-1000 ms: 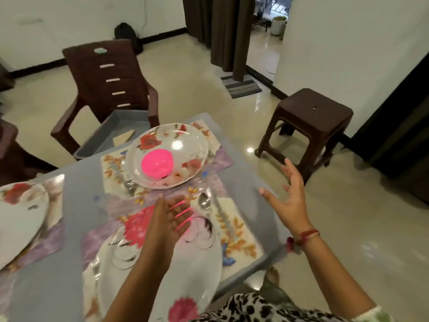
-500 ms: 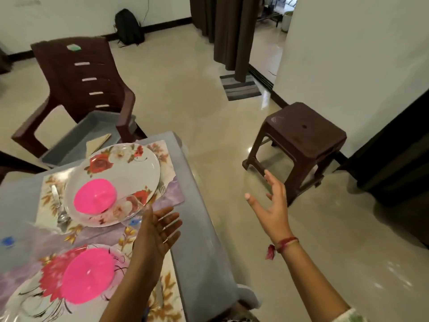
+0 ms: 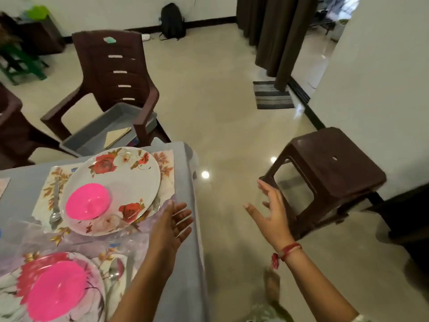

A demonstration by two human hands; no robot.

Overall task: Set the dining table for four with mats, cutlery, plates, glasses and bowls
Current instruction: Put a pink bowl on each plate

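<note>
Pink near bowl (image 3: 54, 291) and the near plate (image 3: 97, 296) under it are cut off by the bottom-left corner. A spoon (image 3: 113, 273) lies just right of them, blurred. The far bowl (image 3: 87, 202) sits on the far plate (image 3: 125, 173), which covers most of a leaf-print mat (image 3: 166, 163). A second spoon (image 3: 55, 205) lies on that mat, left of the plate. Something clear at that plate's near rim is too smeared to name.

The left hand (image 3: 173, 219) hovers over the edge of the grey table (image 3: 185, 263), fingers straight and slightly apart, holding nothing. The right hand (image 3: 271, 214) is off the table, above the floor, fingers spread and empty, in front of a brown stool (image 3: 334, 168).

Behind the table a brown chair (image 3: 116, 73) has a grey tray (image 3: 97, 133) on its seat. The floor is cream tile, with a dark curtain (image 3: 276, 36) and a striped rug (image 3: 271, 95) beyond.
</note>
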